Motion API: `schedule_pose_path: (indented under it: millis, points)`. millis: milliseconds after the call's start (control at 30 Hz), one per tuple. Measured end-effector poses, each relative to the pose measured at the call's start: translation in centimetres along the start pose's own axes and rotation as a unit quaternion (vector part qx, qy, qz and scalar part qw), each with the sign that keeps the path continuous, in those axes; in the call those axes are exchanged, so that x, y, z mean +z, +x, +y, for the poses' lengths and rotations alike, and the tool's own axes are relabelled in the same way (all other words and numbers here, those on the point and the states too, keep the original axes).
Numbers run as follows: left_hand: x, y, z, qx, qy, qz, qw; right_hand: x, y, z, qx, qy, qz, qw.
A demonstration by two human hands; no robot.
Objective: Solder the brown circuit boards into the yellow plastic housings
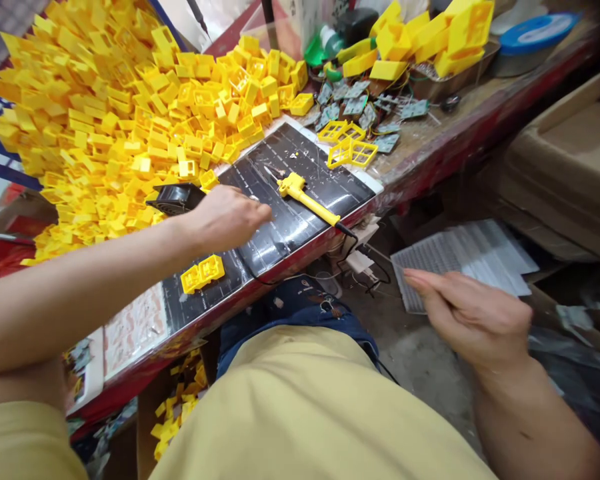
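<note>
My left hand is closed above the black mat, back of the hand up; whatever its fingers hold, if anything, is hidden. Close beside its wrist stands a small black fan. A yellow soldering iron lies on the mat to the right of that hand, tip pointing away from me. Nearer the front edge, two joined yellow plastic housings rest on the mat. Out past the table edge, my right hand is held in a pinch over the floor; its fingertips' contents are too small to name.
A big heap of yellow plastic housings covers the back left. Yellow lattice frames and small circuit boards lie at the back, near a blue-lidded tub. Clear ribbed sheets and cardboard boxes are at right.
</note>
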State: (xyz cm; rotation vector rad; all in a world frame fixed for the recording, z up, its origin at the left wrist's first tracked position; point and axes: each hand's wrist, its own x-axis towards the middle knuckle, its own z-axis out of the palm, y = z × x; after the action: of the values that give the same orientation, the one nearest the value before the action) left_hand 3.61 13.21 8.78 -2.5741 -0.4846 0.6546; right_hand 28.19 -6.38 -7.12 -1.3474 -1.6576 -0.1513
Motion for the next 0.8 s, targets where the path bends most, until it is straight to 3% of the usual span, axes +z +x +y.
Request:
schedule_pose_path:
  millis: [100,267,433,500,567,667,800]
  points:
    - [0.9,2.1,-2.8,-0.059,-0.008,-0.024,0.998,-0.3,-0.1,0.9,0.027,-0.045,0.025,0.998]
    - [3.4,8.3,-5.8,0.044,-0.076,0.006,0.996,0.9,0.4,1.4,0.049,-0.06,0.04,0.996]
    - [5.2,12.1,-7.5,0.084,-0.072,-0.081,0.991,1.3,0.4,1.8,0.051,-0.086,0.03,0.995]
    - [5.1,12.1,-7.6,0.086,-0.068,-0.088,0.99,1.3,0.5,2.0,0.048,-0.089,0.026,0.995]
    - [4.9,11.4,-7.2,0.084,-0.055,-0.055,0.993,1.4,0.6,2.2,0.043,-0.091,0.025,0.995]
    - [4.6,9.3,-6.1,0.068,-0.024,0.006,0.997,1.9,0.9,2.3,0.039,-0.088,0.026,0.995]
    - [4.7,6.5,-4.2,0.041,-0.005,0.015,0.999,2.6,1.2,2.2,0.034,-0.08,0.022,0.996]
